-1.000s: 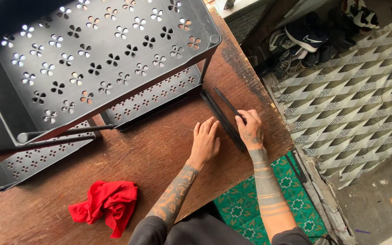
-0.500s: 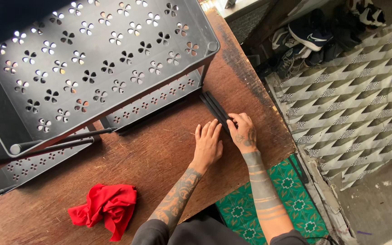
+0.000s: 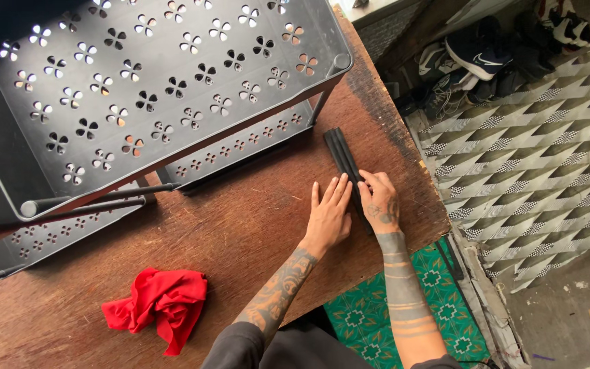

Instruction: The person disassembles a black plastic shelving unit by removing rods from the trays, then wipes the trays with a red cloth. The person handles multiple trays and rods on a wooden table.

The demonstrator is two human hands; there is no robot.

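Left hand [image 3: 329,215] lies flat, fingers [image 3: 339,188] extended together; right hand [image 3: 379,203] curled, fingertips pressing down.

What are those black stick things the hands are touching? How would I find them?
Look at the brown wooden table under the big black shelf rack with flower-shaped holes. Just past the rack's right corner, near the table's right edge, lies a bundle of black rods, with the left hand and right hand on its near end. Unlike the rack, they are plain, thin, straight and lying loose.
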